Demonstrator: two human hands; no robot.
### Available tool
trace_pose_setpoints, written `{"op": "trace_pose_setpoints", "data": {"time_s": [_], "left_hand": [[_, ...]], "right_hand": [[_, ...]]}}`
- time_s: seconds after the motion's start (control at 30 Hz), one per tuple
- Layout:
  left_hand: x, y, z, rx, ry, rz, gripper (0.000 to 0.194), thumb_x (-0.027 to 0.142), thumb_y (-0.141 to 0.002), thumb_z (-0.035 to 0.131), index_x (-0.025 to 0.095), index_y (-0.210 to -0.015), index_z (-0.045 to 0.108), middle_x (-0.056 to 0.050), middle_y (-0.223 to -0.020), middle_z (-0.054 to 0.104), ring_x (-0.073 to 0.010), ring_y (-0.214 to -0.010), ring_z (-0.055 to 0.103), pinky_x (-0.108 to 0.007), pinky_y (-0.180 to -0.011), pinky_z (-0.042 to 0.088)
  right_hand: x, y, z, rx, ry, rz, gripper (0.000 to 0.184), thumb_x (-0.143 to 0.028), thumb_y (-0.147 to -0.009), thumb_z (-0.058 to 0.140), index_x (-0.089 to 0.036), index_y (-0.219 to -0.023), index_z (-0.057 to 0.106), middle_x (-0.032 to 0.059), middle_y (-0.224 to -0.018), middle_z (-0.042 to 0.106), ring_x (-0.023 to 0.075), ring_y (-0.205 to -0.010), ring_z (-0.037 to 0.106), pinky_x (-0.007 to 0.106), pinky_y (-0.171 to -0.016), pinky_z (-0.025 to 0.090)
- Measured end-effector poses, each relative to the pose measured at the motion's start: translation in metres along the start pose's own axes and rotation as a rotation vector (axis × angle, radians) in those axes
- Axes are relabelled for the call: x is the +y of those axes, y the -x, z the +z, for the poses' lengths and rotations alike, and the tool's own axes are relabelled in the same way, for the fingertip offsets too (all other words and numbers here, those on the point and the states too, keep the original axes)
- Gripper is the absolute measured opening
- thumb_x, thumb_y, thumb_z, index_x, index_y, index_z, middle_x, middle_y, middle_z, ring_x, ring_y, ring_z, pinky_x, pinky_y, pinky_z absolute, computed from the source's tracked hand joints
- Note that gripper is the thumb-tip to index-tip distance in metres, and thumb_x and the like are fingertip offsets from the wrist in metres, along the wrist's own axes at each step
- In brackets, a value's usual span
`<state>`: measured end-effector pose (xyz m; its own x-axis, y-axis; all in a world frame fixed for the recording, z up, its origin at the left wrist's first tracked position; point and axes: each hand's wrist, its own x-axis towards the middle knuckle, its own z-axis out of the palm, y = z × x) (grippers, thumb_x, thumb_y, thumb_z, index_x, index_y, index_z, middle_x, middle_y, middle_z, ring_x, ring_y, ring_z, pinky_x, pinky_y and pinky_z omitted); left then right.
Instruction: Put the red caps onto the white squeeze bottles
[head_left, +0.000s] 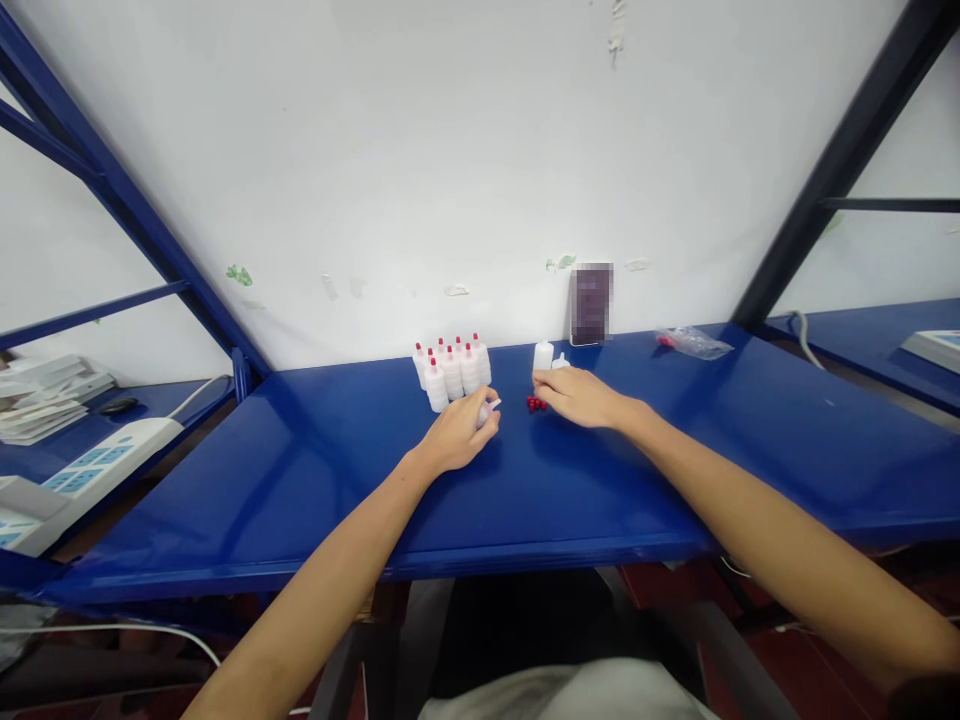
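My left hand [457, 432] is closed around a small white squeeze bottle [484, 414]. The bottle is tilted, its bare pointed nozzle sticking out to the right past my fingers. My right hand [576, 394] has its fingers drawn together at a small pile of red caps [535, 404] on the blue table [547, 500]. Whether a cap is between those fingertips cannot be made out. Just behind this hand stands a white bottle [544, 356], with a white nozzle piece [561, 361] partly hidden beside it. Beyond my left hand, several red-tipped white bottles [450, 372] stand upright in a cluster.
A phone-like dark device [591, 304] leans on the wall at the back. A clear plastic bag [694, 343] with something red in it lies back right. Blue frame posts [142, 200] border the table, and a power strip [101, 465] sits on the left neighbouring surface.
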<state>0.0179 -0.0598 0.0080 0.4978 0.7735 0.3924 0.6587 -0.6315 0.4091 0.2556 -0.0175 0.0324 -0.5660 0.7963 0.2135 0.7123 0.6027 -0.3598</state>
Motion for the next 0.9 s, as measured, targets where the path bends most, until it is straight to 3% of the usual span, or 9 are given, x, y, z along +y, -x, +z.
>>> {"op": "trace_pose_setpoints", "data": {"time_s": [0.17, 0.4, 0.53, 0.6, 0.77, 0.83, 0.9], "left_hand": [[-0.004, 0.001, 0.001, -0.021, 0.015, -0.007, 0.014, 0.027, -0.093, 0.039, 0.019, -0.098, 0.050, -0.001, -0.078, 0.057, -0.0175, -0.070, 0.053, -0.031, -0.068, 0.038], [-0.006, 0.001, -0.001, -0.035, 0.028, -0.006, 0.012, 0.024, -0.091, 0.042, 0.019, -0.099, 0.049, -0.002, -0.083, 0.059, -0.0183, -0.075, 0.055, -0.032, -0.072, 0.040], [-0.002, -0.001, 0.001, -0.045, 0.048, 0.030, 0.017, 0.030, -0.093, 0.043, 0.018, -0.104, 0.051, -0.005, -0.094, 0.062, -0.0197, -0.084, 0.057, -0.034, -0.080, 0.042], [0.000, -0.001, 0.003, -0.055, 0.057, 0.049, 0.021, 0.033, -0.095, 0.043, 0.018, -0.107, 0.052, -0.006, -0.098, 0.063, -0.0196, -0.086, 0.057, -0.034, -0.082, 0.044], [0.000, 0.000, 0.006, -0.069, 0.118, 0.086, 0.026, 0.037, -0.097, 0.043, 0.018, -0.111, 0.055, -0.007, -0.101, 0.064, -0.0183, -0.087, 0.059, -0.032, -0.082, 0.046], [0.000, 0.000, 0.006, -0.055, 0.134, 0.058, 0.038, 0.040, -0.096, 0.046, 0.020, -0.128, 0.049, -0.007, -0.106, 0.064, -0.0196, -0.091, 0.061, -0.032, -0.085, 0.047], [-0.001, 0.000, 0.005, -0.040, 0.126, 0.006, 0.052, 0.044, -0.095, 0.048, 0.021, -0.141, 0.038, -0.007, -0.105, 0.065, -0.0206, -0.091, 0.063, -0.033, -0.086, 0.048]], "right_hand": [[0.021, 0.000, 0.002, -0.162, 0.217, 0.137, 0.023, -0.034, -0.092, 0.042, -0.020, -0.080, 0.056, 0.0078, -0.085, 0.067, 0.0214, -0.074, 0.059, 0.029, -0.059, 0.033], [0.021, -0.002, 0.005, -0.190, 0.212, 0.110, 0.023, -0.034, -0.091, 0.044, -0.021, -0.085, 0.061, 0.0075, -0.088, 0.069, 0.0222, -0.077, 0.062, 0.029, -0.061, 0.035], [0.006, 0.001, 0.001, 0.065, 0.327, 0.157, 0.030, -0.032, -0.096, 0.036, -0.019, -0.089, 0.063, 0.0110, -0.091, 0.070, 0.0239, -0.079, 0.063, 0.030, -0.062, 0.033], [-0.007, 0.003, 0.004, 0.168, 0.282, 0.090, 0.031, -0.036, -0.098, 0.035, -0.020, -0.092, 0.061, 0.0090, -0.086, 0.070, 0.0227, -0.076, 0.062, 0.030, -0.063, 0.033], [-0.030, 0.003, 0.021, 0.093, -0.023, -0.220, 0.030, -0.042, -0.098, 0.039, -0.020, -0.087, 0.056, 0.0034, -0.081, 0.066, 0.0167, -0.068, 0.056, 0.026, -0.062, 0.033], [-0.026, 0.000, 0.023, 0.156, -0.105, -0.202, 0.027, -0.038, -0.097, 0.039, -0.020, -0.086, 0.055, 0.0019, -0.076, 0.063, 0.0157, -0.065, 0.054, 0.026, -0.062, 0.034], [-0.012, -0.003, 0.019, 0.327, -0.134, -0.076, 0.024, -0.034, -0.096, 0.039, -0.020, -0.084, 0.055, 0.0012, -0.071, 0.061, 0.0160, -0.064, 0.053, 0.027, -0.062, 0.035]]}}
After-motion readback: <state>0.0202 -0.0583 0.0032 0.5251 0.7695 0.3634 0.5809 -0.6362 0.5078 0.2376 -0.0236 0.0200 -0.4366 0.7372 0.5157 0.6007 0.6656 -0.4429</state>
